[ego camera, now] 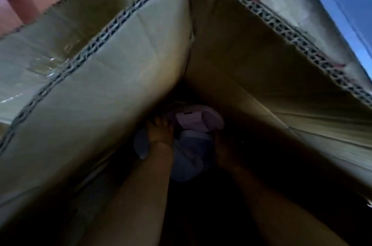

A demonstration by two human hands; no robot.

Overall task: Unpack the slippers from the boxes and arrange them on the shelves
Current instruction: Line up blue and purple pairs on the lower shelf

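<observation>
Slippers: a small heap at the very bottom of the deep cardboard box, in its far corner where the two walls meet, well below the rim.
Look: the pink slipper lies on top, pale lilac-pink with a thick rounded sole edge and a small dark mark on it. The bluish slipper lies under and in front of it, paler and partly lost in shadow. A further pale curved piece shows just left of the left wrist; I cannot tell whether it is another slipper.
Handling, as I judge it: foam or soft rubber by the look, so light, a little springy, not fragile and unlikely to slip. They should bend rather than break if squeezed.
Where to take hold: round the thick sole edge or across the strap, which is easiest to pinch from above. Two could probably be gathered sole to sole in one grasp.
Left hand: reaches down along the left wall, its fingers stretched forward against the near edge of the pink slipper. I cannot tell if they have closed on it.
Right hand: down beside the slippers on their right, touching or just beside them. It is too dark to say whether it grips anything.
Box: stands open, corrugated edges bare, clear tape shining on the left flap.
Step in hand, at a guess: fetching the last few from the bottom.
</observation>
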